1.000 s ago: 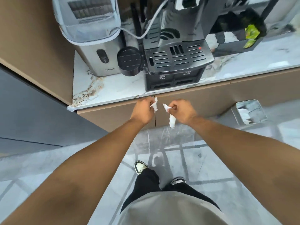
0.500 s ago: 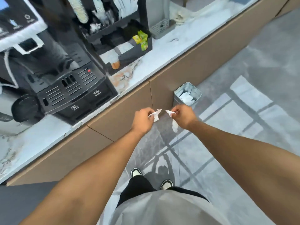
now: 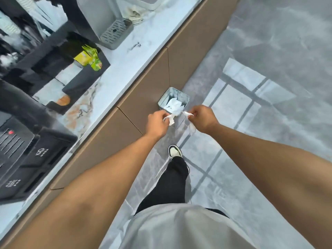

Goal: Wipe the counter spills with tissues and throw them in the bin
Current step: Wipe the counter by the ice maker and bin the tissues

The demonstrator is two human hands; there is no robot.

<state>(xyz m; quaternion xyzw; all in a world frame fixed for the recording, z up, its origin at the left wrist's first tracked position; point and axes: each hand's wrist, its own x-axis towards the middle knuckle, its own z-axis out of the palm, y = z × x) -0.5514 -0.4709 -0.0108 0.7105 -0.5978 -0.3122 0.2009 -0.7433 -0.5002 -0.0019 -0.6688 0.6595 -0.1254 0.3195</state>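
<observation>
A small square metal bin (image 3: 182, 96) stands on the floor against the brown cabinet front, with crumpled white tissue (image 3: 173, 105) lying inside. My left hand (image 3: 156, 122) is shut on a scrunched white tissue (image 3: 170, 119) just at the bin's near edge. My right hand (image 3: 202, 117) pinches a second white tissue (image 3: 190, 124) that hangs down beside the bin. Both hands hover close together over the floor in front of the bin. The marble counter (image 3: 125, 60) runs along the left.
On the counter stand a black coffee machine (image 3: 19, 159), a black organiser with green sachets (image 3: 88, 57) and a grey drip tray (image 3: 115, 31). The brown cabinet front (image 3: 147, 83) drops to a glossy grey tiled floor (image 3: 260, 105). My shoe (image 3: 174, 152) steps forward below the hands.
The view has swung right along the counter and I have stepped closer to the bin. Both hands, still holding their tissues, now sit right at the bin's near edge.
</observation>
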